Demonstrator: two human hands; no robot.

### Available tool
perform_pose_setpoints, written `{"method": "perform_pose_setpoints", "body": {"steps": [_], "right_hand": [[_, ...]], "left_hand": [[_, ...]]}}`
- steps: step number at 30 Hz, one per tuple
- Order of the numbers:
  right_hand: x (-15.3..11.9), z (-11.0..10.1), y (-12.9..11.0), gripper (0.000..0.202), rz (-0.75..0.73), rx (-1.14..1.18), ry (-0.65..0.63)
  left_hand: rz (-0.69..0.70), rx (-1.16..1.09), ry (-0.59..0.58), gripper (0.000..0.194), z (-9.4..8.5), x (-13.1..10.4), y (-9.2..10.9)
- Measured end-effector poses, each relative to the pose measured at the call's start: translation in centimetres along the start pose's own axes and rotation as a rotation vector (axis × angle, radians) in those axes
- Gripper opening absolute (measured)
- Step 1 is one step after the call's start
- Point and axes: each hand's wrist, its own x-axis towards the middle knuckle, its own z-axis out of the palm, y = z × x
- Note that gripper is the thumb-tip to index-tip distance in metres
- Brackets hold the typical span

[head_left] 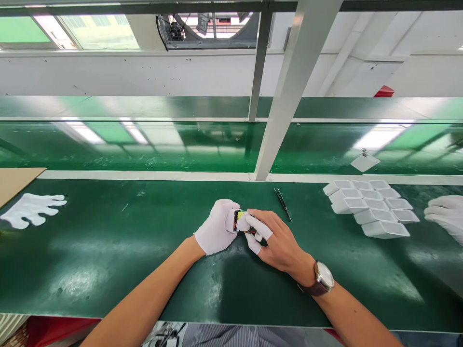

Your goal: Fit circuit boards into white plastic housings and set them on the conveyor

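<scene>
My left hand [219,227], in a white glove, is closed round a small white-cased electronic device [238,220] above the green bench. A yellow-green patch and dark parts show at the device's open side. My right hand [277,238] wears white finger covers and a wristwatch. Its fingers are closed at the device's right side, where small black and red parts show between them. What exactly these parts are is hidden by the fingers. Black tweezers [282,205] lie on the bench beyond my right hand.
White open plastic trays [384,229] stand grouped on the right. A white glove [34,210] lies flat at the left, near a cardboard sheet [18,180]. Another white-gloved shape [448,217] is at the right edge. A slanted white post [285,96] rises at the bench's back.
</scene>
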Motion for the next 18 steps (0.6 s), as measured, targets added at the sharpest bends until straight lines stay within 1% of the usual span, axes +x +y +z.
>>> {"method": "perform_pose_setpoints", "body": {"steps": [2, 6, 11, 14, 18], "right_hand": [[0.06, -0.05, -0.03, 0.065, -0.003, 0.000, 0.007], [0.13, -0.07, -0.11, 0.064, -0.010, -0.014, 0.004], [0.18, -0.04, -0.15, 0.065, -0.009, 0.008, 0.011], [0.20, -0.08, -0.18, 0.066, 0.017, 0.031, 0.018], [0.21, -0.26, -0.28, 0.068, 0.028, 0.065, 0.024]], "left_hand": [[0.015, 0.007, 0.010, 0.045, 0.01, 0.01, 0.00], [0.037, 0.027, 0.032, 0.053, 0.22, -0.11, -0.26], [0.063, 0.063, 0.056, 0.057, 0.60, -0.19, -0.53], [0.050, 0.032, 0.057, 0.056, 0.74, -0.21, -0.55], [0.000, -0.034, 0.026, 0.057, 0.76, -0.28, -0.44]]}}
